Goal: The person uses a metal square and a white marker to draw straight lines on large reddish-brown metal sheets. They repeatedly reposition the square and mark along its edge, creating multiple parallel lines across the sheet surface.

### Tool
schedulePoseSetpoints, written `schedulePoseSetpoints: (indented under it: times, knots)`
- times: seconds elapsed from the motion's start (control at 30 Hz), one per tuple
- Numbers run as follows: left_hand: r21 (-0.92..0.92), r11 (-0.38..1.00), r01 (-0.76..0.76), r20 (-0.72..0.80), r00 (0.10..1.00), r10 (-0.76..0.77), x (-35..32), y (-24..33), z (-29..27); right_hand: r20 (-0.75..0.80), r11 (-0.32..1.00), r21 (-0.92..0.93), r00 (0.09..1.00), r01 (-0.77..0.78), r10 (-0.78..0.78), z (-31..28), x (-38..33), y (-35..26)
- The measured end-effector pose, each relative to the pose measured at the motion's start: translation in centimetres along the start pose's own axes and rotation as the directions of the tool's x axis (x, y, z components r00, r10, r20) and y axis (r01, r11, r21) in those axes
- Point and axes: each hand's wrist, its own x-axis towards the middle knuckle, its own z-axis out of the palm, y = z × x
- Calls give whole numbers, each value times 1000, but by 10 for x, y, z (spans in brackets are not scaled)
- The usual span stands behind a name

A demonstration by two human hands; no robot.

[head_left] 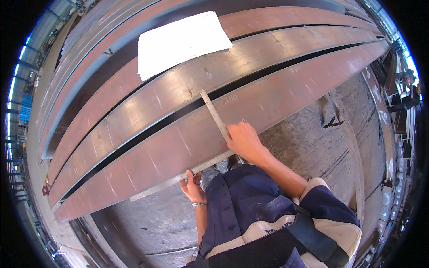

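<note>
The steel square (214, 134) lies on the nearest rusty steel plate (277, 96), one blade running up and away from the right hand (243, 140) pressing flat on it, while the left hand (193, 187) pinches the other blade along the plate's near edge.

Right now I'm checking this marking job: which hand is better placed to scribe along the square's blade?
Right. The right hand rests beside the steel square on the rusty plate; the left hand only pinches its lower arm at the plate's edge.

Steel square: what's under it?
The steel square lies across the nearest rusty plate, bridging the dark gap toward the next. The right hand covers its corner; marks beneath are hidden.
</note>
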Motion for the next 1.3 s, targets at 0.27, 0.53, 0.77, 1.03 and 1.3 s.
schedulePoseSetpoints:
  times: [0.27,0.53,0.77,1.03,1.3]
  knots:
    - [7,1000,-14,44,999,13,-2,4,1,-126,985,156,987,-80,100,-20,-16,-2]
    - [27,997,68,108,992,-70,0,-1,-3,-214,892,407,928,-199,305,-50,-23,32]
    - [96,991,94,222,969,-113,-8,-12,13,-194,821,480,876,-308,442,-64,-42,57]
    - [101,988,115,210,968,-135,-10,-13,21,-156,776,536,864,-333,479,-64,-52,64]
    - [131,982,135,202,966,-160,-5,-20,20,-181,789,540,875,-294,450,-55,-48,72]
